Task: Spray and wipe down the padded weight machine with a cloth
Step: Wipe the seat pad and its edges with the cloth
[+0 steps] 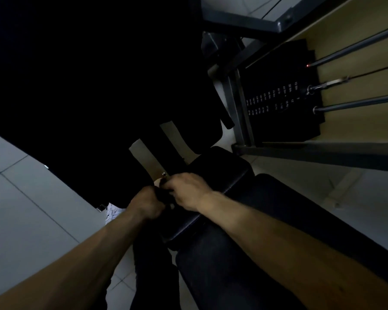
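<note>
Dimly, we grip a small dark item (pixel 164 196), too murky to identify, with both hands. Our left hand (pixel 146 204) is fisted on it and our right hand (pixel 188 190) has its fingers curled over it. It sits at the edge of the machine's black pad (pixel 220 175). The weight stack (pixel 282 101) stands at upper right.

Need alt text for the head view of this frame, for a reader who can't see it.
The left hand and right hand grip a small dark item at the edge of a black padded seat, in dim light. A weight stack stands beyond, over pale floor tiles.
</note>
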The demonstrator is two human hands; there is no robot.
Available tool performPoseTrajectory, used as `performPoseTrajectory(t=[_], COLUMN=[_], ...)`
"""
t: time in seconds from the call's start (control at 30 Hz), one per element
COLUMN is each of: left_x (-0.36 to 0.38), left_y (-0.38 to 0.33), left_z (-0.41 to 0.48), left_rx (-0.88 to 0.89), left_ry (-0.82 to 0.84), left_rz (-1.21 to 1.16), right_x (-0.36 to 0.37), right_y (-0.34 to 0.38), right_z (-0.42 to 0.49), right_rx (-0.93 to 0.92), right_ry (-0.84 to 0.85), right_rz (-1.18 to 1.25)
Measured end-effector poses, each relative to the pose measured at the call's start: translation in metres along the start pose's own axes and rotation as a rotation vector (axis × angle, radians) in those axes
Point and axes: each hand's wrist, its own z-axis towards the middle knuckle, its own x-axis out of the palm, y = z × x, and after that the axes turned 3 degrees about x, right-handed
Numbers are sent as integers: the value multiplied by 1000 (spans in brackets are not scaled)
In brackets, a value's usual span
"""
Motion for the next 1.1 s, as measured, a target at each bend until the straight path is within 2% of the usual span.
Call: performPoseTrajectory(t=[0.07, 0.13, 0.27, 0.33, 0.4, 0.47, 0.53, 0.6, 0.7, 0.77, 0.83, 0.9, 1.1], left_x=[-4, -8, -12, -10, -4, 0, 2, 2, 7, 14, 20, 20, 21], left_y=[-1, -1, -4, -13, -26, -40, -54, -68, -88, -106, -121, -132, -128], left_z=[-1, -3, 2, 4, 5, 7, 12, 17, 26, 31, 35, 39, 45], left_rx=[-14, -37, -51, -35, 19, 61, 97, 94, 39, 17, 27, 32, 34], left_ry=[-11, -22, 27, 20, -49, -141, -175, -136, -25, 59, 111, 149, 157], left_rz=[41, 66, 8, 13, -25, -47, -61, -76, -133, -159, -150, -139, -157], right_x=[-2, -24, -61, -58, -47, -36, -36, -47, -74, -90, -96, -95, -85], right_y=[-4, -31, -95, -87, -58, -33, -35, -60, -104, -129, -150, -165, -172], right_z=[8, 10, 12, 11, 12, 11, 13, 12, 6, 1, -5, -6, 38], right_rx=[-41, -20, 176, 213, 146, 4, -37, 10, 188, 332, 450, 494, 557], right_ry=[25, -21, -125, -123, -37, 39, 37, -9, -95, -85, -1, 67, 134], right_rz=[-40, -122, -235, -240, -191, -135, -128, -147, -132, 6, 329, 615, 863])
